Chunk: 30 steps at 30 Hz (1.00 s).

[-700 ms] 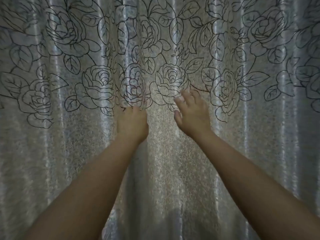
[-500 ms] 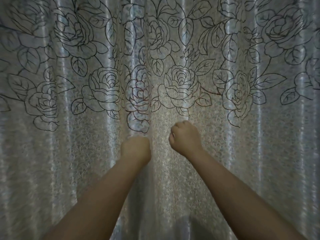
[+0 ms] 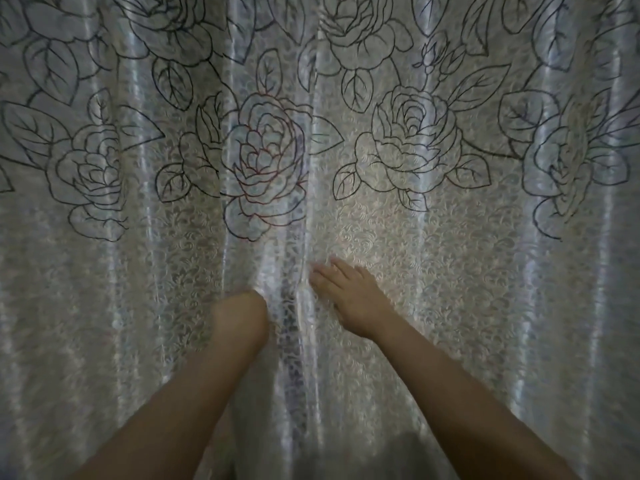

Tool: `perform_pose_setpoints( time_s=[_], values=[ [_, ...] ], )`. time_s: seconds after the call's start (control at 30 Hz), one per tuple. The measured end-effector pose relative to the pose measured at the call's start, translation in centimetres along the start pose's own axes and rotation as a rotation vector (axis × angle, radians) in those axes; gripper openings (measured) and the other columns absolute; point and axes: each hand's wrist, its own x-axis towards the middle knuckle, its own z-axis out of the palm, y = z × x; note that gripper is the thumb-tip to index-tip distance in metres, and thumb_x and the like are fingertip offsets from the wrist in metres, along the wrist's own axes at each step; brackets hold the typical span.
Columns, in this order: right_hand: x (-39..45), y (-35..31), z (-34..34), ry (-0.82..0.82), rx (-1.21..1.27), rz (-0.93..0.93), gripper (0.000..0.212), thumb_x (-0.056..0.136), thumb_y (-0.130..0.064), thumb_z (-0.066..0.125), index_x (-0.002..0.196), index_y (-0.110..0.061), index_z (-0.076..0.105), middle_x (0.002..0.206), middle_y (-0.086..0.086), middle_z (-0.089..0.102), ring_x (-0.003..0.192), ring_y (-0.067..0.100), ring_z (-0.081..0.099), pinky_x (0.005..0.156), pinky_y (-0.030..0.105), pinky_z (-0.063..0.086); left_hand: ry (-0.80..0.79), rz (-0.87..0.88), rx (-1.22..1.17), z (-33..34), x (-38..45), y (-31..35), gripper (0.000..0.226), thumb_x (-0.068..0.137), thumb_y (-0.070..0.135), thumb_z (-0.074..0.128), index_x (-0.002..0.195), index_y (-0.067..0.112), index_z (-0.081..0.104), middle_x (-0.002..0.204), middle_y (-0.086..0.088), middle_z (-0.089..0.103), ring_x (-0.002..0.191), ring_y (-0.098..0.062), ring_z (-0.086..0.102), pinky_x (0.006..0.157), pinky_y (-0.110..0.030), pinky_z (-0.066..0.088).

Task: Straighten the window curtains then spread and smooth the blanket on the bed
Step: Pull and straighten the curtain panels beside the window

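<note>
Curtains [image 3: 433,254]: right hand [image 3: 349,299] flat, fingers straight; left hand [image 3: 242,313] beside it, fingers hidden, can't tell. Stroke down evenly, align the fold between.

The one camera is sitting on my head and is looking straight ahead and a little downward, close up against the curtains [image 3: 433,237], which are filling the whole picture from edge to edge. My two forearms are reaching in from the bottom edge, my left hand [image 3: 240,315] and my right hand [image 3: 349,299] meeting the cloth just below the middle. No second view is sharing this scene.
</note>
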Motion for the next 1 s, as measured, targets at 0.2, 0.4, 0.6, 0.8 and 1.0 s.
perform_pose_setpoints(
  time_s=[0.2,0.4,0.6,0.8,1.0],
  values=[
    [2.4,2.3,1.8,-0.090,-0.303,0.007,0.048,0.097,-0.031,0.033,0.143,-0.026,0.024,0.159,-0.003,0.007,0.145,0.026,-0.009,0.099,0.060,-0.027,-0.129,-0.001,-0.425,0.1,3.1,1.8,0.012,0.086,0.022,0.049,0.084,0.013,0.056,0.082,-0.010,0.058,0.074,-0.021,0.052,0.063,-0.025,0.038],
    [-1.1,10.5,1.9,-0.080,-0.436,0.157,0.042,0.097,-0.030,0.030,0.130,-0.012,0.048,0.151,0.008,0.028,0.144,0.028,0.005,0.099,0.058,-0.029,-0.151,0.075,-1.003,-0.2,6.9,9.6,0.032,0.087,0.013,0.055,0.118,0.004,0.058,0.094,-0.015,0.066,0.082,-0.025,0.063,0.060,-0.022,0.045],
    [-9.4,19.3,-1.1,0.094,-0.663,0.244,0.029,0.085,-0.038,0.052,0.097,-0.019,0.070,0.126,0.002,0.060,0.132,0.021,0.042,0.109,0.062,0.013,0.085,0.069,-1.064,-2.1,11.7,21.7,0.081,0.084,0.037,0.062,0.145,0.004,0.020,0.147,-0.018,0.037,0.134,-0.029,0.037,0.108,-0.033,0.031],
    [-15.9,27.0,-3.9,0.410,-0.820,0.234,0.022,0.070,-0.025,0.073,0.089,-0.014,0.074,0.115,0.002,0.070,0.118,0.023,0.059,0.098,0.065,0.033,-0.052,0.253,-1.679,-5.7,13.0,33.1,0.045,0.085,0.027,0.064,0.114,-0.006,0.053,0.083,-0.009,0.060,0.066,-0.016,0.056,0.055,-0.012,0.050],
    [-23.0,34.3,-7.9,0.734,-0.828,0.277,0.046,0.082,-0.021,0.058,0.124,-0.012,0.040,0.136,0.023,0.029,0.125,0.043,0.024,0.108,0.059,0.021,-0.408,0.515,-1.996,-11.1,11.4,45.8,0.035,0.086,0.032,0.060,0.111,0.008,0.064,0.083,0.001,0.071,0.077,-0.014,0.070,0.076,-0.028,0.057]
  ],
)
